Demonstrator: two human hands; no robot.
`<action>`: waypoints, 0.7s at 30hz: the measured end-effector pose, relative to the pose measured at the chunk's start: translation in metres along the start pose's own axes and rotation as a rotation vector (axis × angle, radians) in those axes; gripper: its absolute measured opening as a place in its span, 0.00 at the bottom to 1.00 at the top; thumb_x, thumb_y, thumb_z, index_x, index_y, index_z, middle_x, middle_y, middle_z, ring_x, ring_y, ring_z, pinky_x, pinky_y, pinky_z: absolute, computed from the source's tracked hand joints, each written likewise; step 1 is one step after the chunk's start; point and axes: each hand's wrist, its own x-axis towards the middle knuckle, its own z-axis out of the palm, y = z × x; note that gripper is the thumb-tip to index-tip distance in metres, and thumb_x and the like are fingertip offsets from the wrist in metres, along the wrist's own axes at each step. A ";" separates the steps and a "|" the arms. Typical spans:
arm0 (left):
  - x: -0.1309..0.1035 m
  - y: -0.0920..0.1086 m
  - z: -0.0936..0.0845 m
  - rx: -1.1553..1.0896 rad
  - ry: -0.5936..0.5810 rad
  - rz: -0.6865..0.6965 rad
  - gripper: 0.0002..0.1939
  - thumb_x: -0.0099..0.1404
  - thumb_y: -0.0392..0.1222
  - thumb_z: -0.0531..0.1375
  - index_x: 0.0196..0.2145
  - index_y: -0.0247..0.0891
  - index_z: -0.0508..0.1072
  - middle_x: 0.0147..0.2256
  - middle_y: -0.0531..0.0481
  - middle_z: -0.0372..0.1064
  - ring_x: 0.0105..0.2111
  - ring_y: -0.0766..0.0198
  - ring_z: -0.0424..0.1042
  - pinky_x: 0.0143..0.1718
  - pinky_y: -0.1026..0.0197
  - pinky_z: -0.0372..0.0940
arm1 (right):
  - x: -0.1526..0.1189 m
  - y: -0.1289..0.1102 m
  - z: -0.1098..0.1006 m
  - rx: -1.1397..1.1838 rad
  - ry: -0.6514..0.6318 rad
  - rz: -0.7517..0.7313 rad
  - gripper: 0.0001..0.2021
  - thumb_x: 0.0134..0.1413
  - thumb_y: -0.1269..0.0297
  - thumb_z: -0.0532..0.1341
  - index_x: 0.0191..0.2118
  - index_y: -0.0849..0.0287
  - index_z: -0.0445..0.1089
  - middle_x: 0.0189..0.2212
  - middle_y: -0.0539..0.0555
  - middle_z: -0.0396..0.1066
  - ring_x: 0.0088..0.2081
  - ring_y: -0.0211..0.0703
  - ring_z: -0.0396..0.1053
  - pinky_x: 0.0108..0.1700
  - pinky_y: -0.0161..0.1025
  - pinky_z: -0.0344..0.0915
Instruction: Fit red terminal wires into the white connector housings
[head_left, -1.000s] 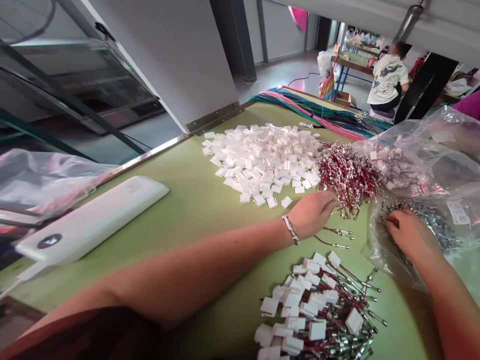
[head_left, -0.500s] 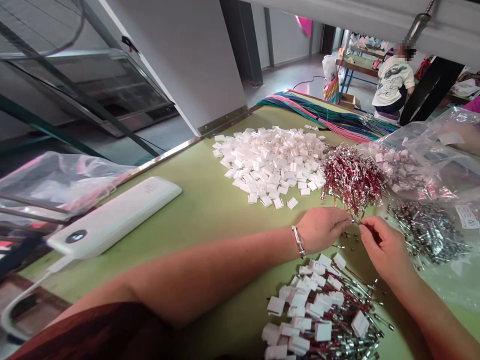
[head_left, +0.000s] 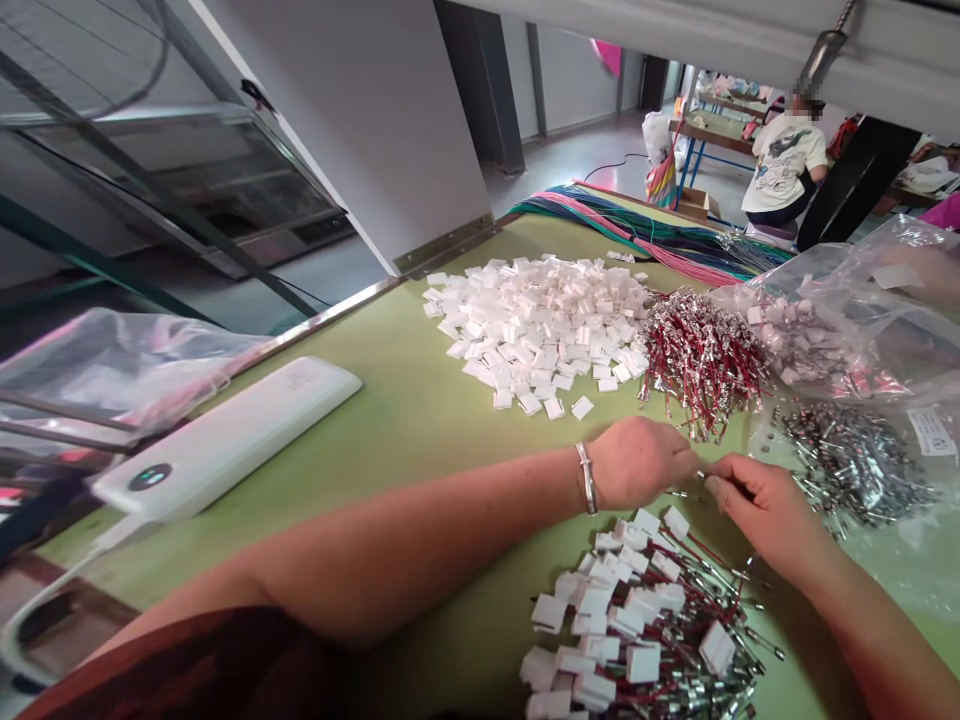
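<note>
My left hand [head_left: 646, 465], with a silver bracelet at the wrist, is closed at the fingertips on something too small to make out. Facing it, my right hand [head_left: 765, 505] pinches a tiny piece I cannot identify, its fingertips almost touching the left ones. Just beyond them lies a heap of short red wires with metal ends [head_left: 705, 355]. White plastic connectors [head_left: 532, 320] form a pile to its left. Nearer me, below both hands, is a bunch of white connectors with red wires and metal tips [head_left: 645, 610].
A clear bag [head_left: 840, 340] and dark metal parts [head_left: 862, 465] lie at the right. Green, blue and pink cables [head_left: 637, 235] run along the back edge. A white power bank [head_left: 232, 435] lies at the left. A person [head_left: 784, 165] sits in the background.
Both hands have moved slightly toward me, away from the red wire heap. The fingers of my left hand are more curled, and its back is turned up more.
</note>
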 end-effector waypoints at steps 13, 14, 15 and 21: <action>0.001 0.001 -0.006 -0.205 0.045 -0.317 0.16 0.68 0.43 0.51 0.29 0.34 0.74 0.28 0.48 0.69 0.31 0.63 0.67 0.34 0.60 0.62 | 0.059 0.006 -0.004 -0.598 0.159 0.094 0.16 0.54 0.51 0.55 0.28 0.57 0.72 0.27 0.56 0.74 0.27 0.44 0.67 0.27 0.38 0.55; 0.001 -0.001 -0.006 -0.217 0.069 -0.335 0.16 0.68 0.43 0.51 0.29 0.35 0.74 0.28 0.49 0.69 0.30 0.63 0.67 0.34 0.60 0.62 | 0.064 0.001 0.001 -0.672 0.157 0.113 0.17 0.54 0.50 0.55 0.27 0.57 0.71 0.26 0.57 0.73 0.25 0.44 0.67 0.25 0.38 0.52; 0.001 -0.003 -0.005 -0.232 0.093 -0.351 0.16 0.68 0.42 0.51 0.29 0.35 0.74 0.27 0.49 0.68 0.30 0.64 0.67 0.33 0.61 0.62 | 0.068 -0.002 0.005 -0.726 0.159 0.128 0.17 0.54 0.51 0.55 0.26 0.57 0.71 0.25 0.58 0.73 0.24 0.44 0.66 0.24 0.37 0.50; 0.002 -0.011 -0.001 -0.424 0.221 -0.414 0.18 0.66 0.41 0.53 0.20 0.35 0.69 0.22 0.53 0.64 0.25 0.68 0.62 0.28 0.63 0.58 | 0.072 0.003 -0.002 -0.494 0.068 0.191 0.12 0.51 0.61 0.56 0.22 0.57 0.70 0.20 0.54 0.71 0.22 0.41 0.64 0.25 0.37 0.51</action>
